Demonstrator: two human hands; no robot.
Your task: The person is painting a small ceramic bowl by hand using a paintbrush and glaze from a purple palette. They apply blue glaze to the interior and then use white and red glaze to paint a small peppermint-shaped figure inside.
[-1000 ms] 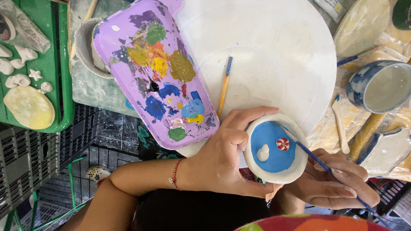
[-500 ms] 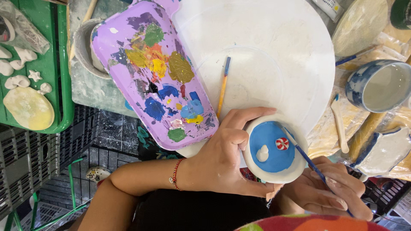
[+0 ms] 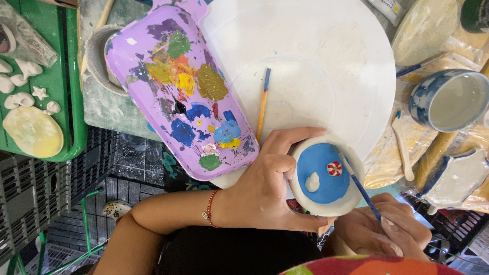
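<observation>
Blue-glazed clay dish (image 3: pixel 325 175), held tilted in the curled left hand (image 3: pixel 265 188), carrying a red-and-white swirl (image 3: pixel 334 168) and a white lump (image 3: pixel 312 182). Thin blue brush (image 3: pixel 362 190), pinched in the right hand (image 3: pixel 382 231) just right of the dish, is angled up-left, its tip beside the swirl. Purple palette (image 3: pixel 178 91) is left of the dish.

Matt unglazed clay dish (image 3: pixel 326 175) with wet-looking blue paint inside; beside it, a smooth glossy purple plastic palette (image 3: pixel 178 91), paint-smeared.

white round board (image 3: pixel 326 46) mostly bare (one brush (image 3: pixel 263 104)), purple palette (image 3: pixel 183 91) crowding left
</observation>
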